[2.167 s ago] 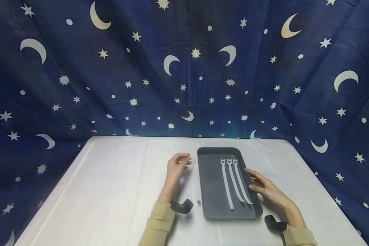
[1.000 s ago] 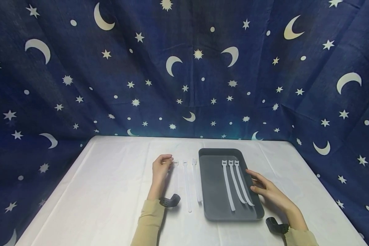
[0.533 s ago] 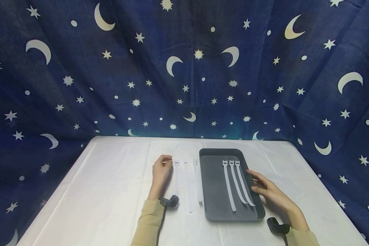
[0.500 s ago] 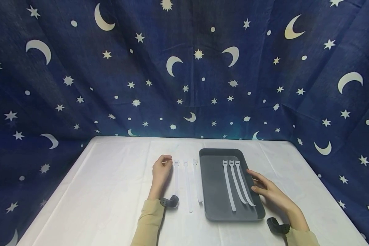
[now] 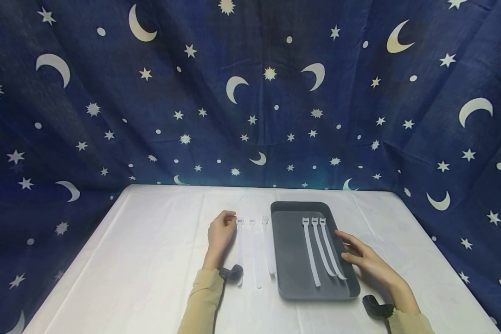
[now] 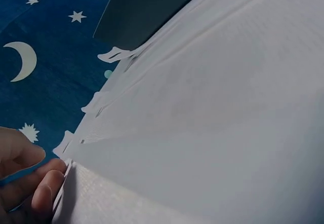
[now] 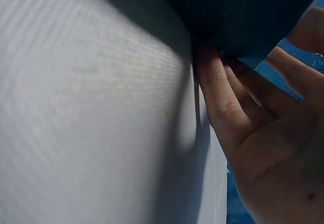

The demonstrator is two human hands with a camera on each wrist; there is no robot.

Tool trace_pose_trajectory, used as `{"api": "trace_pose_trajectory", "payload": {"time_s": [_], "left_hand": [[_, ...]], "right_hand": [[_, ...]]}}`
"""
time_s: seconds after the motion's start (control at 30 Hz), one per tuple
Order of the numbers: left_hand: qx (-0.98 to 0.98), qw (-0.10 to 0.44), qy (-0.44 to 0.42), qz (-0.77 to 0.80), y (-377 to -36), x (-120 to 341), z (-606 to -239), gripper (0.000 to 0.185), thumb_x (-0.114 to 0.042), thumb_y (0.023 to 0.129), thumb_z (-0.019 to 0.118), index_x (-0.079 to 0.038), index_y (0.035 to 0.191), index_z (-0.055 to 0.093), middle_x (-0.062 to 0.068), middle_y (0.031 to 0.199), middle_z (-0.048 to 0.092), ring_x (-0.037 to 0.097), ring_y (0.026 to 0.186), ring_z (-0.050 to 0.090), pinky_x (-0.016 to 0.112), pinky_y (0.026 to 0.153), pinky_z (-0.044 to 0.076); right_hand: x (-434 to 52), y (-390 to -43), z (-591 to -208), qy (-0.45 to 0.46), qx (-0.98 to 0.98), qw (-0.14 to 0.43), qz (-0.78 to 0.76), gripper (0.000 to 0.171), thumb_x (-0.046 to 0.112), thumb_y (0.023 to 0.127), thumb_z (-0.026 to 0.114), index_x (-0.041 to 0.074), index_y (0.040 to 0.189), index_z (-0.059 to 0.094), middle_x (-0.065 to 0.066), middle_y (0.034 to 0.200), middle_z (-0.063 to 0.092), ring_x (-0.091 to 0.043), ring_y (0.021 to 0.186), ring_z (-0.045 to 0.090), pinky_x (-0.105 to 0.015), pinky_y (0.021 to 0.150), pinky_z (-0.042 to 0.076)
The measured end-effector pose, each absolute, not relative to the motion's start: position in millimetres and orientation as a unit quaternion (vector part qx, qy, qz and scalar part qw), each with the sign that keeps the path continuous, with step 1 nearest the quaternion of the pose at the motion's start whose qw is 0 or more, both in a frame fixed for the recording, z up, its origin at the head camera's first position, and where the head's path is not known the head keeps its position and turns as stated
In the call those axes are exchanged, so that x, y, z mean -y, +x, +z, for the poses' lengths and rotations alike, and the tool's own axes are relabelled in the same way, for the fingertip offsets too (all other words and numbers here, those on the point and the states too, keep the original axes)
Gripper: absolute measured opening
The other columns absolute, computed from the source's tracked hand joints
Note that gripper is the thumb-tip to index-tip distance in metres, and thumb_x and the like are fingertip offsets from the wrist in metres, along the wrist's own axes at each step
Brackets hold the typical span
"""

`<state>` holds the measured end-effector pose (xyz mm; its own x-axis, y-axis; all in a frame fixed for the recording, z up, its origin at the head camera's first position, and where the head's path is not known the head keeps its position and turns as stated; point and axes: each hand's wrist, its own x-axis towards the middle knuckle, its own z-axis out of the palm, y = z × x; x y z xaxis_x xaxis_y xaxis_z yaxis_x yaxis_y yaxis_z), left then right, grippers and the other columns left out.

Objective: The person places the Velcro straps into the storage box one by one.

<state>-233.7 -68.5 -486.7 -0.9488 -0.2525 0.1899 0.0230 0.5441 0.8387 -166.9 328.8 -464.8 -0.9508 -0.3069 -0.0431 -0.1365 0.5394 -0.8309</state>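
Three white cable ties lie side by side on the white table left of the grey tray: a left one [image 5: 240,241], a middle one [image 5: 255,255] and a right one [image 5: 267,246] close to the tray. My left hand [image 5: 220,234] rests beside the slotted head of the left tie. In the left wrist view a gap shows between thumb and loosely bent fingers [image 6: 50,181], with nothing pinched. Three more ties [image 5: 311,253] lie inside the tray [image 5: 290,287]. With extended fingers, my right hand [image 5: 371,264] touches the tray's right side; its fingertips partly disappear under the tray in the right wrist view.
A dark blue curtain [image 5: 200,83] with moons and stars hangs behind the table [image 5: 150,260]. Black wrist mounts sit on both my wrists, the left one [image 5: 231,273] right over the lower part of the left tie.
My left hand has moved left, away from the tray, and let go of the left tie, which lies flat. It then shifted slightly right. My right hand stays at the tray.
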Motion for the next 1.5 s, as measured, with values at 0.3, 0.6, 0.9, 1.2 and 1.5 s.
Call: {"api": "trace_pose_trajectory", "payload": {"time_s": [0.3, 0.6, 0.9, 1.2, 1.5], "left_hand": [[0.872, 0.133, 0.074, -0.465, -237.6, 66.4, -488.1, 0.021, -0.016, 0.087, 0.062, -0.014, 0.107, 0.070, 0.006, 0.092, 0.074, 0.014, 0.070, 0.061, 0.025, 0.066, 0.043], [0.856, 0.132, 0.073, -0.494, -236.2, 65.0, -487.0, 0.018, -0.014, 0.086, 0.064, -0.012, 0.103, 0.071, 0.008, 0.090, 0.073, 0.019, 0.076, 0.064, 0.031, 0.070, 0.047], [0.837, 0.116, 0.078, -0.528, -232.0, 65.2, -482.7, 0.019, -0.012, 0.087, 0.063, -0.009, 0.105, 0.070, 0.010, 0.088, 0.072, 0.016, 0.072, 0.061, 0.025, 0.066, 0.047], [0.823, 0.117, 0.074, -0.551, -228.0, 66.3, -477.6, 0.020, -0.009, 0.086, 0.063, -0.007, 0.105, 0.070, 0.013, 0.089, 0.070, 0.015, 0.070, 0.058, 0.023, 0.062, 0.046], [0.811, 0.109, 0.080, -0.570, -225.6, 66.1, -473.8, 0.020, -0.009, 0.087, 0.062, -0.006, 0.106, 0.069, 0.014, 0.089, 0.069, 0.016, 0.066, 0.060, 0.022, 0.056, 0.048]], "right_hand": [[-328.6, -167.1, -465.2, -0.124, -0.876, 0.094, -0.457, 0.062, 0.025, 0.096, 0.056, 0.010, 0.150, 0.030, -0.022, 0.154, 0.030, -0.050, 0.135, 0.036, -0.010, 0.095, 0.036], [-329.3, -167.0, -464.0, -0.119, -0.881, 0.088, -0.449, 0.063, 0.025, 0.096, 0.057, 0.009, 0.150, 0.030, -0.022, 0.154, 0.032, -0.049, 0.133, 0.039, -0.011, 0.094, 0.036], [-328.7, -166.7, -464.4, -0.127, -0.877, 0.083, -0.456, 0.062, 0.024, 0.095, 0.057, 0.008, 0.149, 0.031, -0.022, 0.154, 0.032, -0.048, 0.134, 0.037, -0.007, 0.094, 0.034], [-328.8, -166.7, -464.9, -0.125, -0.877, 0.086, -0.455, 0.062, 0.025, 0.095, 0.057, 0.009, 0.150, 0.031, -0.022, 0.154, 0.031, -0.049, 0.135, 0.035, -0.007, 0.094, 0.035], [-328.9, -166.4, -463.0, -0.123, -0.878, 0.091, -0.454, 0.063, 0.026, 0.095, 0.057, 0.011, 0.150, 0.030, -0.023, 0.154, 0.030, -0.050, 0.135, 0.035, -0.009, 0.095, 0.037]]}}
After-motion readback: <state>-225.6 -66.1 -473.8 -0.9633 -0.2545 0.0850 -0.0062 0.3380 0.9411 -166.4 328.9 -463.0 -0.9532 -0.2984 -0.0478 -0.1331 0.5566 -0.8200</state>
